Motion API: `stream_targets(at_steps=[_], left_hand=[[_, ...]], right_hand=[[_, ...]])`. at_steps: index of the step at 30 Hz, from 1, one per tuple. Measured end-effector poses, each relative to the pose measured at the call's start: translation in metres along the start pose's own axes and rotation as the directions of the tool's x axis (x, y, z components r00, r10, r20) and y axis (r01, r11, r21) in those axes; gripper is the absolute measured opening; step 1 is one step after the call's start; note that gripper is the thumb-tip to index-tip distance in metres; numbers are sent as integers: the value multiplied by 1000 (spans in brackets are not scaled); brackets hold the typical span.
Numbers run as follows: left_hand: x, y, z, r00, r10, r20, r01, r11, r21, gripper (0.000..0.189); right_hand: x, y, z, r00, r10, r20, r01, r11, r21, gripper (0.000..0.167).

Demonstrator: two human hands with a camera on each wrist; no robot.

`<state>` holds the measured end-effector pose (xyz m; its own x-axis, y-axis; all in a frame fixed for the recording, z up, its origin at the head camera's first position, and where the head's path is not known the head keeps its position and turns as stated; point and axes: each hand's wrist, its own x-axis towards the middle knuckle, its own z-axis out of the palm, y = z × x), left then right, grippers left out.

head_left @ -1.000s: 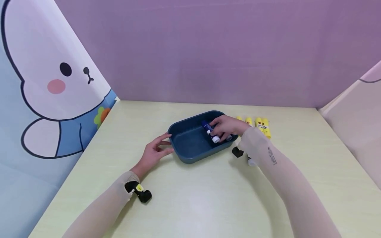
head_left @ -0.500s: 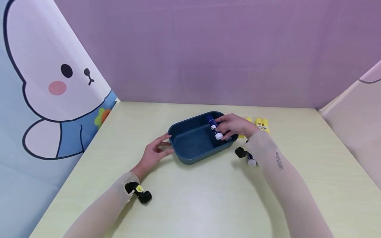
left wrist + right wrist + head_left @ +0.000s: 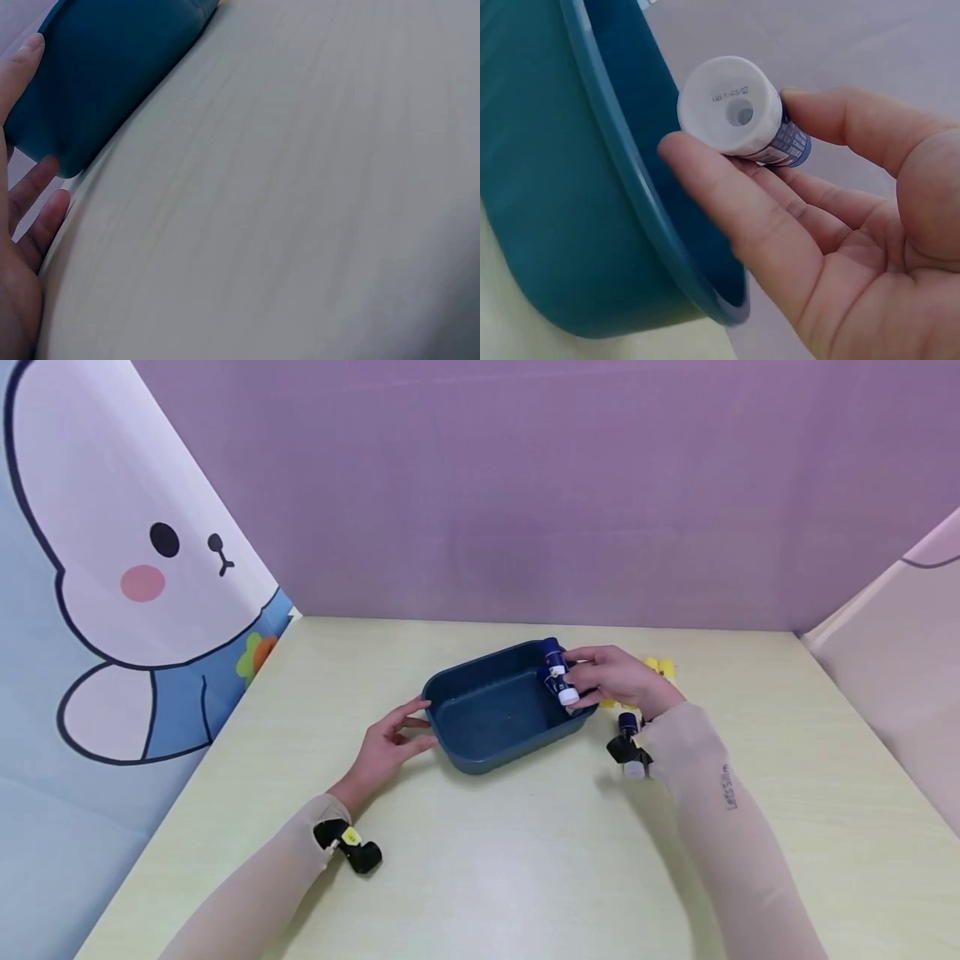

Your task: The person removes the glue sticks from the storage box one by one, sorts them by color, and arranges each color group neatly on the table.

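My right hand [image 3: 618, 679] pinches a dark blue glue stick [image 3: 556, 658] over the right end of a dark teal tray [image 3: 480, 762]. The glue stick's white base [image 3: 727, 105] faces the right wrist camera, with thumb and fingers on either side of it. Another dark blue glue stick [image 3: 545, 677] shows partly behind the held one, inside the tray. At the tray's left end, my left hand [image 3: 382, 753] touches the rim and wall with extended fingers. In the left wrist view, those fingers [image 3: 49, 221] lie by the tray's lower corner.
Several yellow glue sticks [image 3: 666, 667] lie beyond the right hand, partly hidden by it. A blue glue stick with a white end [image 3: 628, 723] rests on the pale table [image 3: 480, 860] under the right wrist. A purple backdrop [image 3: 525, 493] stands at the far edge.
The right hand has shifted right with the glue stick, from inside the tray toward its right rim. More of the glue stick on the table shows. Left hand and tray stay put.
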<state>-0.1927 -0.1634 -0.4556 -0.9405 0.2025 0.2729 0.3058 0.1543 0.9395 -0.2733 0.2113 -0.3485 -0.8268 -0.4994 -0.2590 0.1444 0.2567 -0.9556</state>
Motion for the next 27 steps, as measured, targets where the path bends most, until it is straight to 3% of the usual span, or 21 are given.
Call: stream_targets(at_steps=[8,15,27], left_hand=[[2,-1,0,1000,19,11,-19,1000,-3,56],[-3,26,2,999,50,4,-50,999,2,52],[-5,28,3,999,38,4,-38,999,11,53]], right_hand=[[-13,3,-6,999,-36,-24,37,999,37,58],[-26,8,-13,999,-38,-26,39,999,37,59],[-51,21,-31,998,0,-57,0,1000,-5,62]])
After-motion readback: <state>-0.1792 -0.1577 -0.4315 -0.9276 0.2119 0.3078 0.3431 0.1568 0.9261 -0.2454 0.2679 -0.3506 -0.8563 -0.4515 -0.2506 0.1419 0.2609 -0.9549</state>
